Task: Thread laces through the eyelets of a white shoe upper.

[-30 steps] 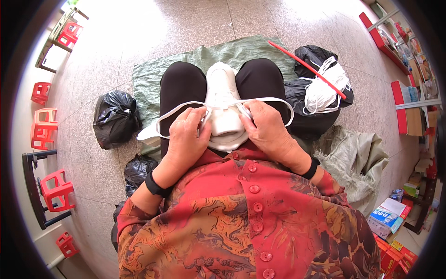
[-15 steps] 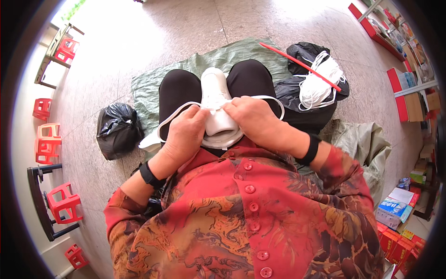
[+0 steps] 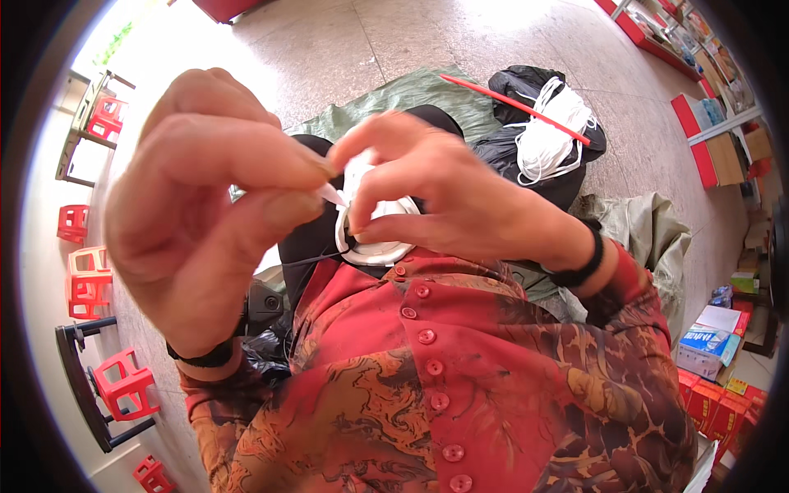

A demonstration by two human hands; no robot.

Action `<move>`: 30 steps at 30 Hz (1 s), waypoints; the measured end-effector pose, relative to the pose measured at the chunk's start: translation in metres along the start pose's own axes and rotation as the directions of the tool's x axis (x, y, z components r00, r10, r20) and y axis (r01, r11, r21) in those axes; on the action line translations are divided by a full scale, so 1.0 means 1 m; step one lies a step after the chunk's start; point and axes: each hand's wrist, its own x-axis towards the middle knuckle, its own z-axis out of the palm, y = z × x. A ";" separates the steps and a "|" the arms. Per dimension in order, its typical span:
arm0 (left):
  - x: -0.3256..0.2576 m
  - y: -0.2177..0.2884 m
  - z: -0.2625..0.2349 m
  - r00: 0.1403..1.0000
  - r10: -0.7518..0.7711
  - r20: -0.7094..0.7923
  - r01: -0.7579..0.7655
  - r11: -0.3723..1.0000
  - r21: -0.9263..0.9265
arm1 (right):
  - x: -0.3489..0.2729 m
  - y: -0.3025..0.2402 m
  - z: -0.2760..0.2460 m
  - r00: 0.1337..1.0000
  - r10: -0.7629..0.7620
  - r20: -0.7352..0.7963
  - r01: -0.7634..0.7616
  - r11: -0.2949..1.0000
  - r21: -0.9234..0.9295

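My left hand (image 3: 205, 189) is raised close to the camera, thumb and forefinger pinched on a white shoelace (image 3: 332, 195). To its right my right hand (image 3: 452, 181), slightly blurred, hangs over a white shoe (image 3: 386, 232). Its fingers are bent but apart, the forefinger reaching up beside my left fingertips and the thumb lower down. The shoe lies between my black-clad knees with its opening toward me, and the hands hide much of its upper. Whether the right fingertips touch the lace is hard to make out.
A bundle of white laces (image 3: 549, 135) and a red stick (image 3: 514, 107) lie on black plastic bags (image 3: 501, 156) at the right. Beneath is a green woven sheet (image 3: 411, 90). Red stools (image 3: 123, 384) line the left wall; boxes (image 3: 705, 345) stand on the right.
My left hand has risen up and leftward toward the camera, pinching the lace. The right hand has shifted left over the shoe, its fingers now spread. The view has shifted slightly.
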 end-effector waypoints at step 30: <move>-0.127 -0.143 0.089 0.418 -0.908 0.018 0.885 0.403 -0.232 | -0.103 -0.027 -0.118 0.690 0.292 -0.662 -0.175 0.955 0.238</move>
